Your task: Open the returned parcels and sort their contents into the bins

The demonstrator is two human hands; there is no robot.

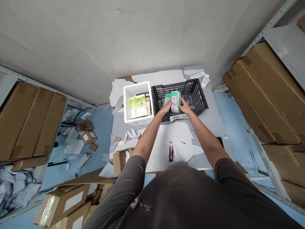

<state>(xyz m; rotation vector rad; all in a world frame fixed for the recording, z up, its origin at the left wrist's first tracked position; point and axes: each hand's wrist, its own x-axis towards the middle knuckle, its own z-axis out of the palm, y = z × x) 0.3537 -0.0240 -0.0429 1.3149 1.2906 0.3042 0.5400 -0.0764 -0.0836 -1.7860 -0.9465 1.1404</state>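
My left hand point(166, 108) and my right hand point(185, 107) grip a green-and-pink box point(175, 101) from its two sides, fingers curled against it. The box stands in or just above the left half of a black plastic crate point(203, 103); whether its base touches the crate floor is hidden. A similar green-and-pink box point(167, 96) sits beside it, partly covered by my left hand. On the crate's front hangs a paper label point(178, 117) with handwritten characters. Left of the crate, a white foam box point(127, 109) contains a green-and-white booklet point(138, 106) and other books.
A red-and-black box cutter point(171, 152) lies on the paper-covered table point(152, 149). Power strips point(197, 75) rest at the back right corner. A small open carton point(119, 163) is at the front left. Shelves with large cartons point(262, 92) flank both sides.
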